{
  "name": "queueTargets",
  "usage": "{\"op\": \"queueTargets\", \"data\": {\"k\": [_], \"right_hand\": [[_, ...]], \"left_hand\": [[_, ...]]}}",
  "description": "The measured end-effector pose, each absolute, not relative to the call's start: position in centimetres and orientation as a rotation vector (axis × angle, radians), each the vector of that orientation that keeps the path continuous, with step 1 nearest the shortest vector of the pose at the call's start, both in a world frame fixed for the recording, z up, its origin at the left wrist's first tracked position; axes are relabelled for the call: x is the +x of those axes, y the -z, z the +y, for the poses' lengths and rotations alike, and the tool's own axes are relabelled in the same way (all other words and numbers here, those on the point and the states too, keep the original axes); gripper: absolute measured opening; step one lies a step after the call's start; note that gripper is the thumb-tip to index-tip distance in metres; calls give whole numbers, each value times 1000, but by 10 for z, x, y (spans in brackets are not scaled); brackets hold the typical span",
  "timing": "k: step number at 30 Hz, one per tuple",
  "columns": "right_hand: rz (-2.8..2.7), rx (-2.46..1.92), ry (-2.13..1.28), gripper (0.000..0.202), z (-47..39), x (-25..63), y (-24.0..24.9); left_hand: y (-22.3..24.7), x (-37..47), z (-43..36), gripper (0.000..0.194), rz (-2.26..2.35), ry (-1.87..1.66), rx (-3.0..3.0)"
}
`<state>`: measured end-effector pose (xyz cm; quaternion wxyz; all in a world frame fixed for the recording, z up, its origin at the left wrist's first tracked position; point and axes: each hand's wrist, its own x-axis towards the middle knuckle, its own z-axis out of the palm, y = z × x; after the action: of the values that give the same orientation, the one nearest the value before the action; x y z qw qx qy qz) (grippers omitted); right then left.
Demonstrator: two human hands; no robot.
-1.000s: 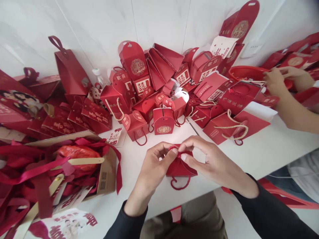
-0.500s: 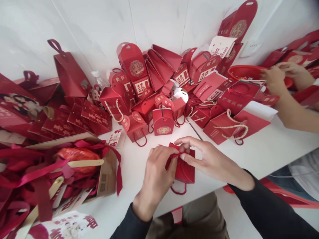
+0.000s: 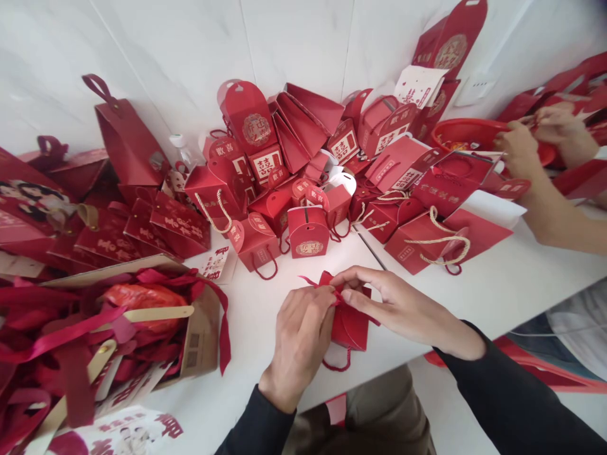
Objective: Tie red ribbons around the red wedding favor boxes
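Observation:
A small red gift box [image 3: 349, 328] with a red cord handle [image 3: 339, 365] sits near the table's front edge between my hands. Across its top runs a red ribbon [image 3: 337, 296], with one loose end sticking out at the upper left and another at the right. My left hand [image 3: 305, 335] is closed on the ribbon at the box's left side, its fingertips partly hidden. From the right, my right hand [image 3: 386, 300] pinches the ribbon at the middle of the box top with thumb and index finger.
Several finished-looking red gift boxes [image 3: 307, 232] crowd the table along the wall. At left stands a cardboard box [image 3: 202, 341] full of red ribbons and straps. A co-worker's hands [image 3: 524, 148] work at a red basin [image 3: 469, 129] on the right.
Both hands have stayed at the box top, with the left fingers curling further over the ribbon. More of the ribbon's loose ends now shows at both sides. The view has shifted slightly.

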<state>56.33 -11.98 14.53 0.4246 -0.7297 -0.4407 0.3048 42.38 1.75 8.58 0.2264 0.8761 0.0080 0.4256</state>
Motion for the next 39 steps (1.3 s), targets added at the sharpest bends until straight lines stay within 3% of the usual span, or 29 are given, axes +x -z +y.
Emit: {"op": "queueTargets", "data": {"k": [16,24,30,39], "right_hand": [[-1064,-1865,-743,20,-118,564,-150],[-1014,-2048,-480,17,-127,570,-134],[-938,-2105,-424,20,-136,574,-123],[-901,-2100,-329,19,-140,574,-115]], "left_hand": [[-82,420,15,28,87,-1309,2422],[-84,404,2,18,326,-1208,2188],[-87,391,-4,5,551,-905,1990],[-93,388,-3,16,641,-840,1892]]}}
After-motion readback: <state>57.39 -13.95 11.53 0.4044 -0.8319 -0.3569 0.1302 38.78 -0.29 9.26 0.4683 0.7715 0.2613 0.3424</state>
